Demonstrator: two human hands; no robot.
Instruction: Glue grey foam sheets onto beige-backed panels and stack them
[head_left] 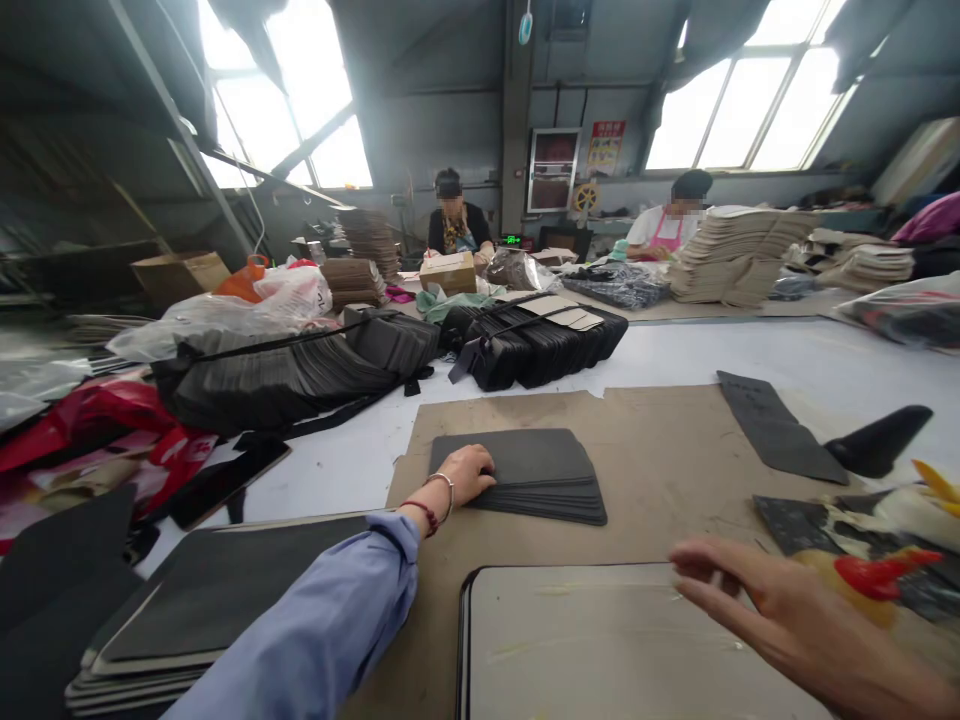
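My left hand (pixel 466 475) is at the left end of a fanned stack of dark grey flat panels (pixel 525 455), its fingers curled onto the top panel. How far the fingertips reach under its edge is hidden. My right hand (pixel 750 590), slightly blurred, hovers over the right part of a pale board (pixel 585 630) with black edging and yellowish glue-like streaks. Its thumb and fingers are apart, and nothing shows clearly between them. Just beyond that hand is a yellowish bottle with a red nozzle (pixel 870 575).
Dark panels (pixel 240 580) are stacked at lower left beside a phone (pixel 232 480). Strapped black bundles (pixel 540 340) lie behind the brown cardboard (pixel 637 430). At right are a dark strip (pixel 776 425) and a black pointed object (pixel 881 440). Two people sit across the table.
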